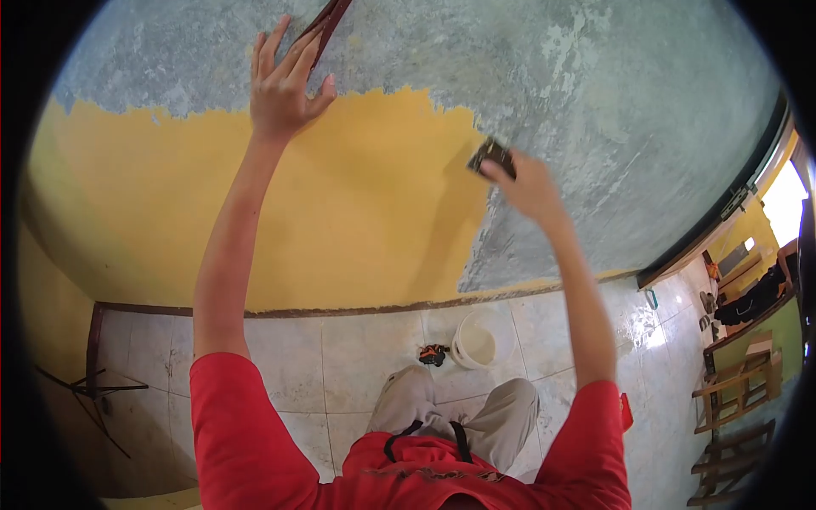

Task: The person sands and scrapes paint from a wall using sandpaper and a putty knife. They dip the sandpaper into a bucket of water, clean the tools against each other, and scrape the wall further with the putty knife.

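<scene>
Yellow paint (365, 195) covers the lower left part of the wall, with a ragged edge against the bare grey surface (595, 170). My right hand (529, 185) grips a small dark scraper (493, 159), held at the right edge of the yellow. Up on the left, my left hand (289, 89) rests against the wall with its fingers spread, over the yellow's top edge. A dark brown strip (327, 30) passes at its fingers; whether they hold it is unclear.
On the tiled floor (365, 340) below stand a white bucket (475, 342) and a small black and orange item (433, 354). A dark metal stand (93, 389) is at left. Wooden furniture (738, 393) and a doorway lie at right.
</scene>
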### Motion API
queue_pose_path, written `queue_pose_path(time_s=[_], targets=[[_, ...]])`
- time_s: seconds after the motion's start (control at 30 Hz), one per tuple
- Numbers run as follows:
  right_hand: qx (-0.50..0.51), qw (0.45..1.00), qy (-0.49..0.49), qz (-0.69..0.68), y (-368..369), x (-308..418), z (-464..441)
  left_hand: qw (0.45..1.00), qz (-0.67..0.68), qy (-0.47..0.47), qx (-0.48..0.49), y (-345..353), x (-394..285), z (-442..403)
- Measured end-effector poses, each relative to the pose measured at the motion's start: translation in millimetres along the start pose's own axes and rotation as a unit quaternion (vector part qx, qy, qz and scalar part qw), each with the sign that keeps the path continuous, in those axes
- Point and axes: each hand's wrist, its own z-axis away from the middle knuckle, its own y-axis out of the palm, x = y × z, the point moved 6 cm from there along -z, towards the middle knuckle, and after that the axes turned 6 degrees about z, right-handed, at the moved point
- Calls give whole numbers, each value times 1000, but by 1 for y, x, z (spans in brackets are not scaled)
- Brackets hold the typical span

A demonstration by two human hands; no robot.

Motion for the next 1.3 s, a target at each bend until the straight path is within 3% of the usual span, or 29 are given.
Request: queue_pose_path(time_s=[0.13, 0.3, 0.37, 0.43, 0.97, 1.3], targets=[[19, 985, 31, 169, -45, 19, -34, 1000, 0, 5, -9, -2, -3, -3], [23, 975, 14, 220, -47, 29, -41, 1000, 1, 9, -18, -1, -1, 0], [19, 972, 8, 234, -45, 32, -43, 999, -32, 4, 39, 5, 6, 1], [2, 966, 14, 258, -45, 35, -41, 999, -35, 8, 36, 5, 6, 2], [-46, 940, -23, 336, -46, 60, -41, 999, -43, 11, 27, 5, 0, 0], [-46, 963, 52, 259, -36, 49, -36, 999, -34, 7, 16, 6, -2, 0]])
